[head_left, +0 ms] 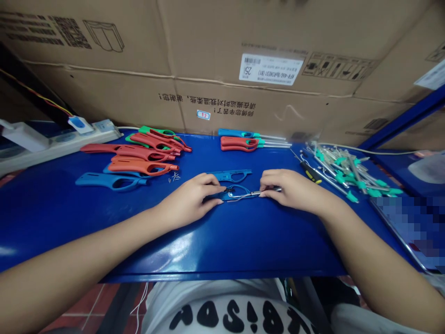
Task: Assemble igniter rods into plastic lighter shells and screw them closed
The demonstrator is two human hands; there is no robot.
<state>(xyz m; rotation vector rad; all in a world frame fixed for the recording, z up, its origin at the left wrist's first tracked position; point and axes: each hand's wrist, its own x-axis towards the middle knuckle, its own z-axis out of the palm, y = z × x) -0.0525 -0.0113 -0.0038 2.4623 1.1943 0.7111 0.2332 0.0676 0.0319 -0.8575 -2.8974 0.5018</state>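
A blue plastic handle shell (233, 191) lies on the blue table (222, 241) in front of me. My left hand (190, 199) is closed on its left end, fingers pressed on the plastic. My right hand (290, 188) pinches a thin metal tube (267, 191) that runs into the shell from the right. A second blue shell half (232, 175) rests just behind them. A few tiny metal springs (174, 176) sit to the left of that half.
Several red, green and blue handle shells (139, 160) are heaped at the back left. Two assembled pieces (246, 140) lie at the back centre. A pile of metal tubes with green fittings (347, 174) and a screwdriver (311, 172) sit right. Cardboard boxes (222, 69) wall the back; a power strip (59, 139) lies far left.
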